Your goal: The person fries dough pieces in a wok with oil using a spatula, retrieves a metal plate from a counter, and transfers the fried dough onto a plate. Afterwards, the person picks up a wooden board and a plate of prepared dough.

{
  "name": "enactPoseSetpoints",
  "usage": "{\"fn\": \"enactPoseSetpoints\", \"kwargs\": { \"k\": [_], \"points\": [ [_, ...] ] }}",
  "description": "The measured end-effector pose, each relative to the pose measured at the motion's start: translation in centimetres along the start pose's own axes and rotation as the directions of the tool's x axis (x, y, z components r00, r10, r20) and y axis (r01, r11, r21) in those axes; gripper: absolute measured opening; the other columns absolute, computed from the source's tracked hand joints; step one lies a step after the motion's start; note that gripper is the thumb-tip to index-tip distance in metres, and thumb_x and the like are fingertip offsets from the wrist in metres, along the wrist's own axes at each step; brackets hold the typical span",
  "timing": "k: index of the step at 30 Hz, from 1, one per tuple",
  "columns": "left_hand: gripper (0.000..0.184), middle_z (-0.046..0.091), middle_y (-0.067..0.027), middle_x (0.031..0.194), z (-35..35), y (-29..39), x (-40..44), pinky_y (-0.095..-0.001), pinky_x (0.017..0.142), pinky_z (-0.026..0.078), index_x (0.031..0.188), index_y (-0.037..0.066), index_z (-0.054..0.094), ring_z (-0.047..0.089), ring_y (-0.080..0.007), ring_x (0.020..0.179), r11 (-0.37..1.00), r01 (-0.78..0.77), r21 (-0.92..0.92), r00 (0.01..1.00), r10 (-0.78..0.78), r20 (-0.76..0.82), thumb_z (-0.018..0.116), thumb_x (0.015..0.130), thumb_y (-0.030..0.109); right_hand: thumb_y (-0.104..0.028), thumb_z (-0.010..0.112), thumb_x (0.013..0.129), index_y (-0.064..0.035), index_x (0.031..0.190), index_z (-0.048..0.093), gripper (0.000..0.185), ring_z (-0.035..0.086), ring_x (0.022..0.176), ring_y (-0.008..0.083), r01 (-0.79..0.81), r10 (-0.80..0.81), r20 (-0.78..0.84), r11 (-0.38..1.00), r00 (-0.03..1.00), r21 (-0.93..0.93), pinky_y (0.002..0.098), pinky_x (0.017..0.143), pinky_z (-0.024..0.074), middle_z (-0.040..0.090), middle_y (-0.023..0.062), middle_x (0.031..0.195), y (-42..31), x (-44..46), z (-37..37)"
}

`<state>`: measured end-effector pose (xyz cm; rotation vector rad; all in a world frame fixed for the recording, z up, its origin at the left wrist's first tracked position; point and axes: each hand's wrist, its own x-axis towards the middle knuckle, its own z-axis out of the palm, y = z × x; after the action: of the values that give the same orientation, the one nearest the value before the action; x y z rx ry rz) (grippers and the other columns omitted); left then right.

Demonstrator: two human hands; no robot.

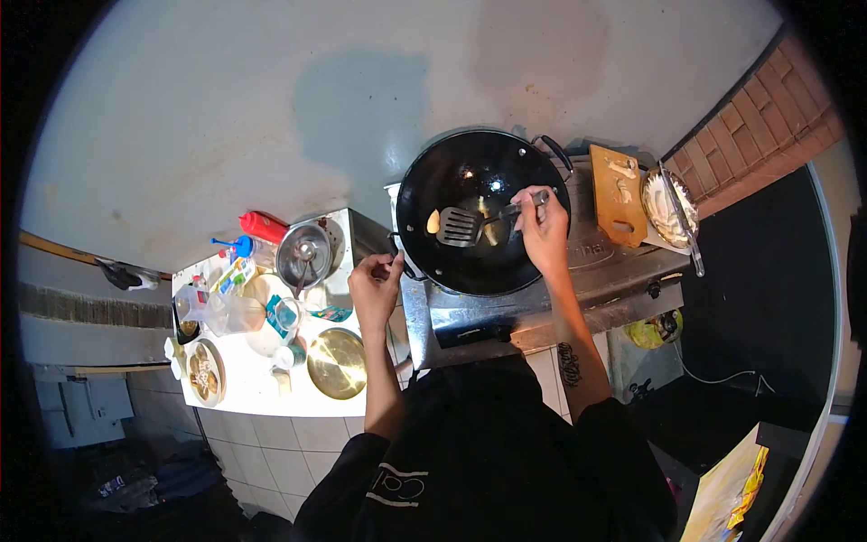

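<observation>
A black wok (424, 172) with two loop handles sits on the stove. My right hand (544, 235) is closed round the handle of a slotted spatula (461, 227), whose head is inside the wok. Left of the spatula head lies a pale yellow piece of food (433, 222). More pale pieces, partly covered by the spatula and its handle, lie near the wok's middle. With its fingers pinched, my left hand (375, 285) is at the wok's left handle (395, 242) and appears to grip it.
Right of the wok are a wooden cutting board (616, 212) with white scraps and a bowl of white powder (664, 208) with tongs across it. The left table carries a metal bowl (291, 271), a red squeeze bottle (262, 226), a round gold-coloured tray (337, 363) and a plate of food (206, 372).
</observation>
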<state>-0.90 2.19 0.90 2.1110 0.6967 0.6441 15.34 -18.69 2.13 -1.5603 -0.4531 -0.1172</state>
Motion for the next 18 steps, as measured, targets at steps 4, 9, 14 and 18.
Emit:
{"fn": "enactPoseSetpoints", "kwargs": {
  "k": [4, 9, 14, 18],
  "points": [
    [0.030, 0.059, -0.0071, 0.058, -0.1, 0.1, 0.0, -0.0240, 0.051, 0.043, 0.080, -0.005, 0.065, 0.054, -0.0104, 0.051, 1.000, 0.010, 0.004, 1.000, -0.010, 0.012, 0.074, 0.077, 0.023, -0.003, 0.048, 0.092, 0.0014, 0.090, 0.052, 0.006, 0.050, 0.055, 0.0059, -0.032, 0.029, 0.049, 0.997, 0.998, 0.065, 0.0212, 0.051, 0.0415, 0.060, 0.0051, 0.078, 0.0, 0.4, -0.2],
    [0.030, 0.060, -0.0071, 0.059, 0.0, 0.2, 0.0, -0.0240, 0.052, 0.044, 0.080, -0.005, 0.065, 0.055, -0.0104, 0.052, 1.000, 0.015, 0.007, 1.000, -0.015, -0.001, 0.074, 0.077, 0.024, -0.002, 0.047, 0.092, 0.0009, 0.090, 0.052, 0.007, 0.049, 0.056, 0.0056, -0.079, 0.072, 0.056, 0.989, 0.996, 0.128, 0.0210, 0.051, 0.0414, 0.060, 0.0050, 0.082, -0.2, 0.6, -0.1],
    [0.030, 0.060, -0.0069, 0.059, 0.0, 0.1, -0.1, -0.0240, 0.052, 0.044, 0.080, -0.005, 0.065, 0.055, -0.0103, 0.052, 1.000, 0.026, -0.003, 1.000, -0.026, -0.004, 0.074, 0.076, 0.023, -0.001, 0.046, 0.093, -0.0003, 0.090, 0.052, 0.007, 0.047, 0.058, 0.0043, -0.035, 0.021, 0.109, 0.991, 0.994, 0.129, 0.0195, 0.053, 0.0394, 0.059, 0.0050, 0.085, -0.3, 0.3, -0.3],
    [0.030, 0.059, -0.0068, 0.058, 0.1, -0.2, -0.1, -0.0241, 0.052, 0.044, 0.080, -0.005, 0.066, 0.054, -0.0103, 0.052, 1.000, 0.012, -0.024, 1.000, -0.013, -0.016, 0.074, 0.076, 0.023, -0.001, 0.045, 0.093, -0.0009, 0.090, 0.053, 0.008, 0.046, 0.058, 0.0038, -0.028, 0.015, 0.099, 0.990, 0.995, 0.135, 0.0189, 0.053, 0.0388, 0.059, 0.0047, 0.086, -1.3, -0.2, -0.6]
  ]
}}
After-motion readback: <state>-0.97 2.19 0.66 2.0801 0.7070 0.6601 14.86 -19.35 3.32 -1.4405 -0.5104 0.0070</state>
